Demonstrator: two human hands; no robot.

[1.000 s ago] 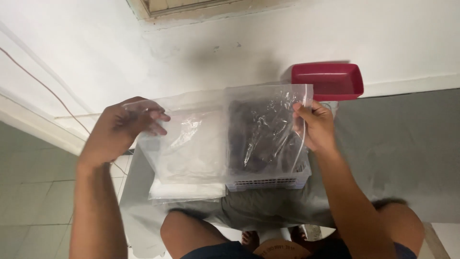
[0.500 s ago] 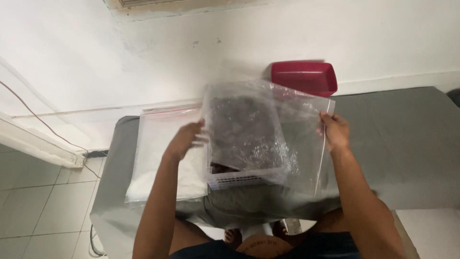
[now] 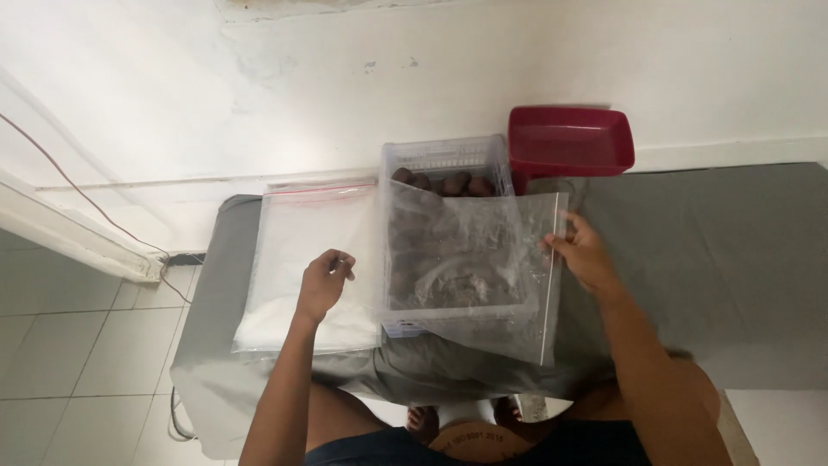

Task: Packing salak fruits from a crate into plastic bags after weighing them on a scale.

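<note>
My right hand (image 3: pixel 584 254) pinches the edge of a clear zip bag (image 3: pixel 517 276) that lies spread over a clear plastic basket (image 3: pixel 444 160). Dark brown round pieces (image 3: pixel 440 183) fill the basket and show at its far end. My left hand (image 3: pixel 325 280) hovers with loosely curled fingers over a stack of clear zip bags (image 3: pixel 297 250) left of the basket, holding nothing.
A dark red plastic tray (image 3: pixel 569 142) sits behind the basket against the white wall. Everything rests on a grey cloth-covered surface (image 3: pixel 707 250). A cable (image 3: pixel 78 194) runs along the wall at left above a tiled floor (image 3: pixel 69 362).
The bag came down from being held up in front of me and now lies over the basket. My left hand let go of it and moved left over the bag stack.
</note>
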